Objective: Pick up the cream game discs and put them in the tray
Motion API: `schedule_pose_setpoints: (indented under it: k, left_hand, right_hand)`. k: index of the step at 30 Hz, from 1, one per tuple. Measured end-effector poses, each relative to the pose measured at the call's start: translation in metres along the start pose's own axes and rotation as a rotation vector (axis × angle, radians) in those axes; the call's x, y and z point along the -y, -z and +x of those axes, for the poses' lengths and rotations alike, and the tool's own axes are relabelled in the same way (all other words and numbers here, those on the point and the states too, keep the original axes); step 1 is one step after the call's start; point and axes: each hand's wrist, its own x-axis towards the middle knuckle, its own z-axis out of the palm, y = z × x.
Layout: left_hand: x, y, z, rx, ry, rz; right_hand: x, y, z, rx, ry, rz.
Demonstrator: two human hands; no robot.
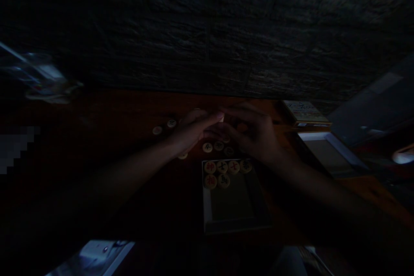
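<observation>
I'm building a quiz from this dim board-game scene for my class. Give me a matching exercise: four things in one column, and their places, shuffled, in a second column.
Things:
1. six discs in two rows
2. two loose discs
3. printed flat box
4. left hand

Places:
A. on the table, just left of the left hand
B. fingertips meeting the right hand
C. inside the open tray
D. far right, close to the wall

Pairs: 1-C, 2-A, 3-D, 4-B
</observation>
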Motion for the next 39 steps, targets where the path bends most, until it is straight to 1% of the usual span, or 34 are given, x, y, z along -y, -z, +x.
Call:
schedule_pose_setpoints:
  k: [3, 8, 15, 19, 24, 28, 39]
  left_hand:
    - [-0.0007, -0.0005, -0.0003, -0.003, 0.001, 0.011]
    - [-0.0017, -0.0012, -0.0003, -0.011, 0.001, 0.035]
    - [0.0009, 0.0013, 0.0007, -0.016, 0.018, 0.059]
    - [-0.0004, 0.0013, -0.0005, -0.002, 0.0, 0.063]
    - [0.0005, 0.0012, -0.0003, -0.014, -0.002, 0.057]
    - [0.0015, 0.0011, 0.0006, -0.008, 0.014, 0.066]
    - [0.0003, 0.0024, -0.0011, -0.003, -0.024, 0.034]
  right_hand:
    - [-0.0022, -0.001, 0.0005, 0.022, -0.009, -0.001]
    - [-0.0024, -0.0019, -0.0004, 0.02, -0.037, -0.002]
    - [-0.0021, -0.001, 0.0, 0.024, -0.008, 0.008]
    - [-0.0039, -0.0013, -0.0003, 0.028, -0.016, 0.022]
    - [-0.0016, -0.0012, -0.0007, 0.045, -0.027, 0.013]
    - [-0.0009, -0.0008, -0.0005, 0.037, -0.007, 0.032]
    - [-0.0032, -0.003, -0.0032, 0.006, 0.01, 0.002]
